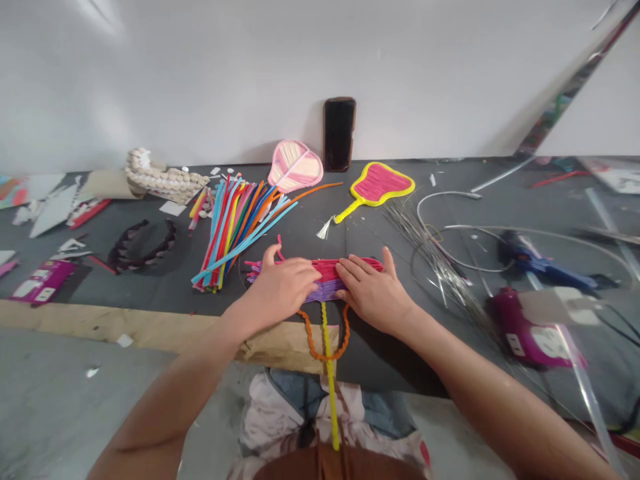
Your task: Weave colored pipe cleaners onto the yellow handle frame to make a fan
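Both of the person's hands lie over the pink-and-purple panel [327, 287], the left hand [280, 287] on its left part and the right hand [373, 290] on its right, fingers stretched inward and nearly meeting. Much of the panel is covered; whether anything is pinched beneath the palms, I can't tell. It sits near the table's front edge, its long axis running side to side, loose fuzzy ends poking out leftward. From its near side a yellow stem [331, 393] points straight toward the person, its lower end reaching the lap, and an orange loop [309, 337] hangs around the stem's upper part.

Left of the panel, fanned obliquely, is a bundle of pipe cleaners [235, 230]; farther left sits a dark headband [143, 247]. Beyond the panel lie a pale pink fan shape [296, 165] and a yellow-edged fan [381, 183] with a tassel; behind them a phone [340, 133] stands against the pale wall [225, 73]. To the panel's right, thin wires [440, 260] sprawl, then a blurred blue tool [550, 267] and a purple box [540, 333], partly hidden by a white block [557, 307]. The dark table [185, 290] carries scraps, and brown paper [125, 317] runs along its front edge, to the panel's near left.
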Action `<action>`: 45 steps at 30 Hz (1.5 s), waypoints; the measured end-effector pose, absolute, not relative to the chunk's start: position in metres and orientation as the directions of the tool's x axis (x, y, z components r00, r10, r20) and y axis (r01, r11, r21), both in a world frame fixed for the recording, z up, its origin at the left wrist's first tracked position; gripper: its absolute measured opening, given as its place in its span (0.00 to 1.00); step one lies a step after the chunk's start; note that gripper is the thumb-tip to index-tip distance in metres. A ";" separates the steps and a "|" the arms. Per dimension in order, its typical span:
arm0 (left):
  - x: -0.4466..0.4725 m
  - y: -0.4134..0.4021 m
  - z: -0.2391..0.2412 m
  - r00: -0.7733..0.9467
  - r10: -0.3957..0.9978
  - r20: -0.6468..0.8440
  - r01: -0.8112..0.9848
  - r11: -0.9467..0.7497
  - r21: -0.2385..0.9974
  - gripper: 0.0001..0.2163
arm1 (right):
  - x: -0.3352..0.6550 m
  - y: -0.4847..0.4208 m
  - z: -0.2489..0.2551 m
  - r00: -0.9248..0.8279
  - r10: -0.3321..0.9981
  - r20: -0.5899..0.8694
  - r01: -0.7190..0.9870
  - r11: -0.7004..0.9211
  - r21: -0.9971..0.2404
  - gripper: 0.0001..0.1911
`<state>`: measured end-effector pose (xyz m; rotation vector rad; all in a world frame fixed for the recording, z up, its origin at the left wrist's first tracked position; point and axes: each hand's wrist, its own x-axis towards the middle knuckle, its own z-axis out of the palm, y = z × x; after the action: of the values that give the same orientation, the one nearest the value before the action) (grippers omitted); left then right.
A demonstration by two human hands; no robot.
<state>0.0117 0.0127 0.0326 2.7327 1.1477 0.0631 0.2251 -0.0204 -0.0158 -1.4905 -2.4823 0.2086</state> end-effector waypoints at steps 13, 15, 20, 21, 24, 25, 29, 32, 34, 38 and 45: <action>0.039 0.072 0.038 0.467 0.793 -0.392 0.881 -0.454 0.133 0.09 | 0.257 -0.012 0.001 -0.223 0.849 0.480 0.829 0.424 -0.365 0.17; 0.039 0.075 0.042 0.473 0.772 -0.424 0.879 -0.449 0.163 0.09 | 0.264 -0.009 0.005 -0.137 0.855 0.501 0.815 0.385 -0.434 0.17; 0.045 0.079 0.044 0.497 0.729 -0.470 0.865 -0.459 0.202 0.10 | 0.277 0.001 0.006 -0.032 0.842 0.539 0.799 0.345 -0.491 0.16; 0.047 0.079 0.043 0.510 0.718 -0.474 0.856 -0.475 0.203 0.10 | 0.278 0.002 0.005 -0.028 0.841 0.541 0.797 0.345 -0.495 0.16; 0.054 0.077 0.038 0.548 0.701 -0.457 0.830 -0.525 0.189 0.08 | 0.280 0.004 0.003 -0.027 0.843 0.537 0.786 0.350 -0.509 0.17; 0.056 0.077 0.037 0.555 0.701 -0.448 0.825 -0.534 0.185 0.08 | 0.280 0.004 0.003 -0.029 0.845 0.534 0.784 0.350 -0.513 0.17; 0.056 0.077 0.041 0.569 0.686 -0.453 0.814 -0.548 0.193 0.09 | 0.281 0.006 0.000 -0.056 0.850 0.523 0.773 0.368 -0.516 0.17; 0.052 0.080 0.044 0.584 0.652 -0.484 0.807 -0.529 0.262 0.10 | 0.282 0.007 -0.002 -0.081 0.861 0.501 0.761 0.378 -0.526 0.17; 0.050 0.084 0.043 0.614 0.610 -0.502 0.790 -0.478 0.385 0.10 | 0.283 0.007 -0.001 -0.092 0.879 0.467 0.753 0.369 -0.545 0.17; 0.050 0.090 0.040 0.665 0.546 -0.510 0.733 -0.348 0.584 0.12 | 0.289 0.005 0.007 -0.054 0.921 0.386 0.718 0.305 -0.626 0.17; 0.053 0.098 0.046 0.648 0.505 -0.570 0.756 -0.334 0.563 0.15 | 0.291 0.000 0.019 0.018 0.922 0.386 0.674 0.274 -0.686 0.15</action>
<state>0.0527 0.0979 0.0463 2.0101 0.9825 -0.3711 0.2912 0.0000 0.0188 -1.4680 -1.7225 0.3810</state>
